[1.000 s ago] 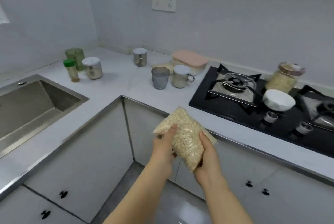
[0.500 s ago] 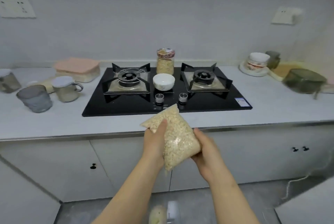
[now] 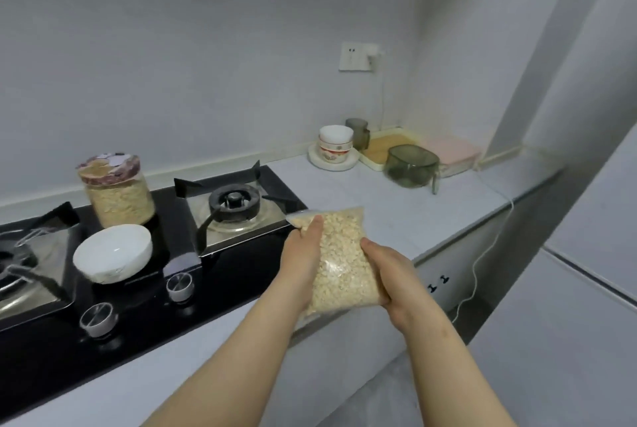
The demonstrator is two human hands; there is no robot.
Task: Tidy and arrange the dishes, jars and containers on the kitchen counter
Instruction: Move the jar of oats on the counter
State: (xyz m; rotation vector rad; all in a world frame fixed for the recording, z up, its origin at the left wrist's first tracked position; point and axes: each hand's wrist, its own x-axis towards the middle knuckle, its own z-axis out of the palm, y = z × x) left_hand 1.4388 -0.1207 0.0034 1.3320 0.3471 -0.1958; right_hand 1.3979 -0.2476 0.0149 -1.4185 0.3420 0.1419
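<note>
A clear bag of oats is held upright above the counter edge, just right of the gas hob, gripped from both sides by the left hand and right hand. A lidded oat jar and white bowl are seen on the hob.

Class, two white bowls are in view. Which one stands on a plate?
The patterned white bowl on the counter at the back right, on a round white plate. The plain white bowl sits directly on the black stove.

The bag of oats now hangs over the counter's right end.
</note>
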